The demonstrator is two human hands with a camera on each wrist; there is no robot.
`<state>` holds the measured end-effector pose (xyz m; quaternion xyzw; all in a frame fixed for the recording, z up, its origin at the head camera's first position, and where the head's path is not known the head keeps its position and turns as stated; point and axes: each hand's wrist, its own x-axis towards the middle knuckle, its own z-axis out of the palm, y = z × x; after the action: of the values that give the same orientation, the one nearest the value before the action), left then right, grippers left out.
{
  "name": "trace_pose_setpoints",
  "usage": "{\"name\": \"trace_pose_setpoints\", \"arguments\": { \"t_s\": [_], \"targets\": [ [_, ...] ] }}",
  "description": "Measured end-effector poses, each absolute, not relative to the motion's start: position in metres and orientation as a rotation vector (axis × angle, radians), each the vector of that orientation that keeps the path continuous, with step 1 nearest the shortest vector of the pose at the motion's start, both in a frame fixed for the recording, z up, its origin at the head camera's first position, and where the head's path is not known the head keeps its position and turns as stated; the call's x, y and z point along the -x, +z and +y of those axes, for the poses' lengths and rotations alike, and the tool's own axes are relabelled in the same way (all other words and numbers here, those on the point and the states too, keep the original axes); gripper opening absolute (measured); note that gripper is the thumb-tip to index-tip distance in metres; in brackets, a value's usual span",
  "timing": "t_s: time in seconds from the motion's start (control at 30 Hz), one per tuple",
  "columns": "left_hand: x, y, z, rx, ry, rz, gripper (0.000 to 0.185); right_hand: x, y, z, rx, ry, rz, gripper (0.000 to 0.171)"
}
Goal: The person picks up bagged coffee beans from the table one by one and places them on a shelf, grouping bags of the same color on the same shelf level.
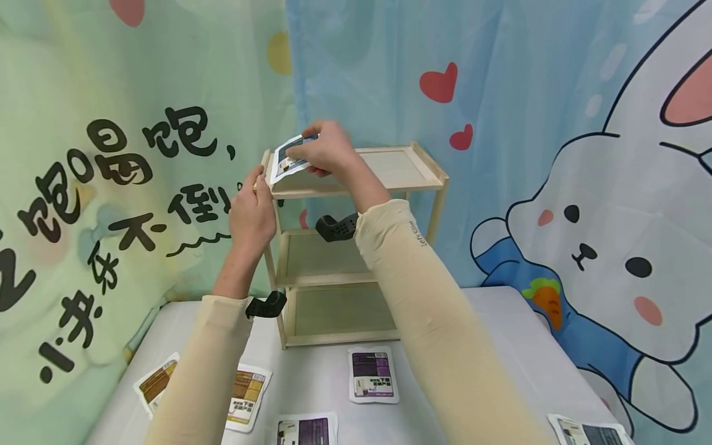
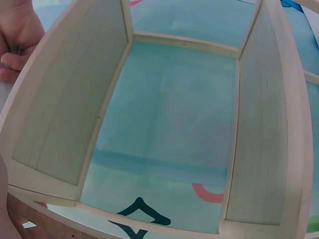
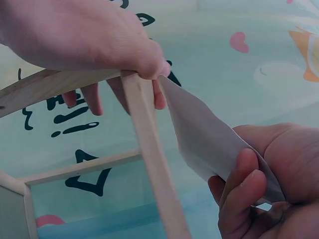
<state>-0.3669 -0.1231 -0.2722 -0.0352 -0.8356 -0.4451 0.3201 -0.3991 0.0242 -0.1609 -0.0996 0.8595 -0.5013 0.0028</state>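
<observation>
A pale wooden rack (image 1: 356, 192) with three shelves stands on the table. My left hand (image 1: 253, 213) grips its top left corner; in the right wrist view, the fingers of that left hand (image 3: 94, 37) hang over the side rail. My right hand (image 1: 334, 149) pinches a flat printed packet (image 1: 289, 154) over the left end of the top shelf. Seen from the right wrist, the plain grey back of the packet (image 3: 199, 129) is tilted, its upper corner close to the left thumb. Whether packet and thumb touch, I cannot tell.
On the white table (image 1: 189, 327) lie a purple-labelled packet (image 1: 374, 374), another purple one (image 1: 305, 431), two brown-labelled packets (image 1: 245, 398) at left and a dark-labelled packet (image 1: 591, 431) at front right. A printed curtain (image 1: 367, 74) hangs behind the rack.
</observation>
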Motion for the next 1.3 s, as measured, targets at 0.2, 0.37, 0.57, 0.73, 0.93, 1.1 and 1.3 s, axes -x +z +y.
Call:
{"name": "trace_pose_setpoints", "arguments": {
  "t_s": [0.2, 0.37, 0.57, 0.73, 0.93, 1.1, 1.3],
  "targets": [
    [0.367, -0.272, -0.123, 0.090, -1.170, -2.195, 0.052, 0.403, -0.167, 0.022, 0.314, -1.594, 2.641, 0.060],
    [0.367, -0.272, -0.123, 0.083, -1.160, -2.181, 0.051, 0.404, -0.169, 0.020, 0.303, -1.620, 2.609, 0.059],
    [0.365, -0.271, -0.122, 0.088, -1.161, -2.180, 0.051, 0.404, -0.170, 0.020, 0.291, -1.631, 2.574, 0.058],
    [0.365, -0.272, -0.122, 0.080, -1.153, -2.184, 0.050, 0.402, -0.171, 0.024, 0.282, -1.604, 2.554, 0.061],
    [0.365, -0.272, -0.120, 0.087, -1.155, -2.184, 0.050, 0.394, -0.169, 0.036, 0.252, -1.491, 2.630, 0.060],
    [0.365, -0.271, -0.119, 0.077, -1.153, -2.191, 0.050, 0.387, -0.168, 0.047, 0.227, -1.394, 2.681, 0.065],
    [0.364, -0.270, -0.118, 0.060, -1.143, -2.201, 0.051, 0.383, -0.166, 0.054, 0.276, -1.312, 2.713, 0.069]
  ]
}}
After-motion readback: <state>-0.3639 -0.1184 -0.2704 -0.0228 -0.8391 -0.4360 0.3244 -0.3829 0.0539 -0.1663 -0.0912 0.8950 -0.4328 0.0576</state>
